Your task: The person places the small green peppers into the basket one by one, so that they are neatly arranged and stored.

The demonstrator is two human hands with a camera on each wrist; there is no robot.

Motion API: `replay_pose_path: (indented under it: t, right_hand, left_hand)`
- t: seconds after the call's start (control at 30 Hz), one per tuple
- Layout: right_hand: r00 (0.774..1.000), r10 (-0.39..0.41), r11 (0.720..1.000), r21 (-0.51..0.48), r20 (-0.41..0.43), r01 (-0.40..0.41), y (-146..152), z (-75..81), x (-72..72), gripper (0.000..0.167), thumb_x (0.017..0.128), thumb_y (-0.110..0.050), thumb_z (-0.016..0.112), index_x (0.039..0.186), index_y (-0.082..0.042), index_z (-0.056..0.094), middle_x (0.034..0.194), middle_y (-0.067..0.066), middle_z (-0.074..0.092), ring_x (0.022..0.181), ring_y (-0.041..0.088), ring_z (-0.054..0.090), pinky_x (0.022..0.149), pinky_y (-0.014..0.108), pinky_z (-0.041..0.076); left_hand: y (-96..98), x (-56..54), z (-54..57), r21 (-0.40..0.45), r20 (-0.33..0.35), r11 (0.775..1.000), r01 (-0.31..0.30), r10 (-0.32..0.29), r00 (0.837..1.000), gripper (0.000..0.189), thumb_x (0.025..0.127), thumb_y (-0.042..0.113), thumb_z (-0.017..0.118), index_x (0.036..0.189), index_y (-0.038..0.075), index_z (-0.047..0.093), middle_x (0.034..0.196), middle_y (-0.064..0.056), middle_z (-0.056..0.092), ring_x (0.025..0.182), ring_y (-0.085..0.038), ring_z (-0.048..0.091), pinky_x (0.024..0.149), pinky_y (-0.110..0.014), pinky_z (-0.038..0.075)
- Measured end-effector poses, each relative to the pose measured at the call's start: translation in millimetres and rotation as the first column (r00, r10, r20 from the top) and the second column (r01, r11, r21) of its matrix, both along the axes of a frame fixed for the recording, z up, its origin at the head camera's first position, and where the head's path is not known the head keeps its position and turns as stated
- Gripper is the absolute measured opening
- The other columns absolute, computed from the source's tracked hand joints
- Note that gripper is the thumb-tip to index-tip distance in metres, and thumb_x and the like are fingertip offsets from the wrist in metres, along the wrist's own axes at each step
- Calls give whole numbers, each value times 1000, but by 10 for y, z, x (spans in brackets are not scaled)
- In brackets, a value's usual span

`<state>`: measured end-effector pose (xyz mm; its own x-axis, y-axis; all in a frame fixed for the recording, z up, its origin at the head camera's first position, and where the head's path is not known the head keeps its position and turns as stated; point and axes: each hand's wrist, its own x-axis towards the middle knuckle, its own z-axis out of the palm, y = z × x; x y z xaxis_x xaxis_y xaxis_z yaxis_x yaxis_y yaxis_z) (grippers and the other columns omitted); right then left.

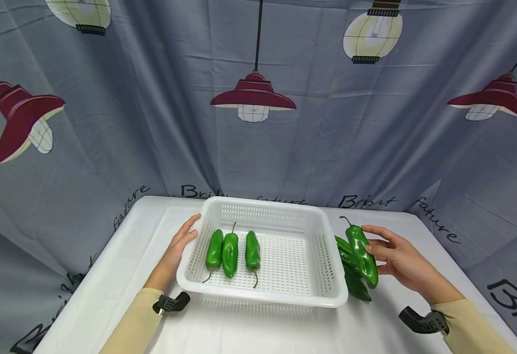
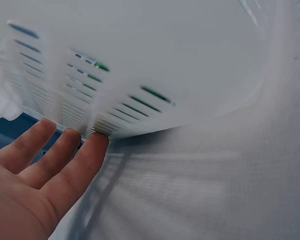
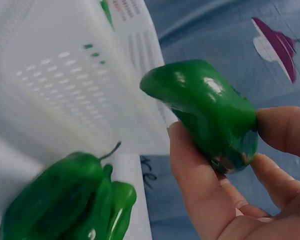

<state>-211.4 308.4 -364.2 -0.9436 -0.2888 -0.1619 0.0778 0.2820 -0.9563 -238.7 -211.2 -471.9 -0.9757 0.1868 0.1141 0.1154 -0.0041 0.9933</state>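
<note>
My right hand (image 1: 402, 258) pinches a glossy green pepper (image 1: 361, 253) between thumb and fingers, just right of a white plastic basket (image 1: 285, 299). In the right wrist view the held pepper (image 3: 205, 107) is raised beside the basket wall, its smooth end toward the basket. Below it lie several more green peppers (image 3: 55, 195) in a pile against the basket's right side. My left hand (image 1: 176, 250) rests at the basket's left side; in the left wrist view its fingers (image 2: 80, 172) are extended, fingertips at the slotted wall. Three green peppers (image 1: 230, 254) lie in the basket's left half.
The basket stands on a table with a white cloth (image 1: 258, 329). Behind and at both sides hangs a grey-blue curtain (image 1: 165, 108) printed with lamps and lettering. A black wrist device (image 1: 171, 302) is strapped on each forearm, over beige sleeves.
</note>
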Motion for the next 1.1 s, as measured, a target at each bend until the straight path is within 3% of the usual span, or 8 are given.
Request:
replay_pose_path:
  t: [0.1,0.27,0.4,0.53,0.93,1.0,1.1]
  right_hand:
    - [1000,7,999,38,-11,-6,-133,77,-48,63,103,-16,59,157,-8,27,116,-7,64,94,12,71,77,42,63]
    - [1000,31,998,57,-3,-31,-388,148,-145,71,103,-17,60,160,-5,20,136,17,55,96,13,69,78,43,63]
    - [999,42,998,54,21,-43,-577,145,-220,72,102,-16,60,161,-6,20,148,30,43,96,14,69,79,43,63]
    - [997,59,998,32,50,-61,-751,118,-298,69,102,-13,59,160,-7,22,147,30,45,98,16,69,80,45,63]
    - [993,41,997,62,107,-48,-1182,-46,-493,60,104,-7,55,158,-9,29,142,28,49,94,21,67,76,42,63]
    - [993,48,996,64,107,-55,-1240,-65,-510,60,104,-7,55,158,-8,29,144,29,47,97,23,68,77,42,63]
    - [992,47,997,58,116,-54,-1323,-96,-534,60,103,-7,55,158,-9,29,144,29,46,99,25,68,78,42,63]
  left_hand:
    - [6,-7,3,-2,0,1000,-1,1,1000,58,109,23,33,164,15,17,171,-15,15,153,-40,25,104,-18,42]
    - [-1,-4,6,-18,2,1000,-14,14,1000,58,108,24,33,164,16,17,171,-16,17,152,-40,27,111,-31,40]
    - [11,-11,-9,0,4,1000,-14,14,1000,58,108,22,33,164,15,17,171,-16,18,152,-41,27,106,-22,42]
    - [22,-9,-12,16,-2,1000,-9,9,1000,58,108,22,33,163,14,16,170,-17,17,152,-42,26,99,-14,44]
    - [14,-13,-10,20,-5,1000,2,-1,1000,58,109,22,33,163,14,16,171,-17,17,151,-43,26,100,-15,45]
    - [14,-11,-13,21,-5,1000,1,-1,1000,58,109,22,33,163,14,16,171,-17,17,150,-39,29,100,-15,45]
    - [14,-13,-21,28,-2,1000,-2,2,1000,57,109,22,33,163,14,16,170,-16,19,144,-21,41,101,-15,45]
